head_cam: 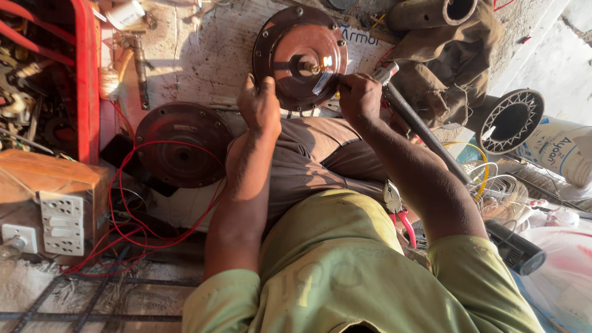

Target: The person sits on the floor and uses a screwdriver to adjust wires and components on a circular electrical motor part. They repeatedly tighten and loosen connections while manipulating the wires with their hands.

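Note:
A round brown metal motor cover [300,57] with bolt holes around its rim stands on edge at the top centre, a short shaft sticking out of its middle. My left hand [259,105] grips its lower left rim. My right hand [359,94] holds a small metal tool [322,82] with its tip against the shaft. My knees in brown trousers lie just below the cover.
A second round cover [182,145] lies to the left with red wire [132,203] looped over it. A wooden switchboard [58,203] sits at far left. Red-handled pliers [398,209], a long dark bar [419,126], a fan guard [510,120] and wire cages lie to the right.

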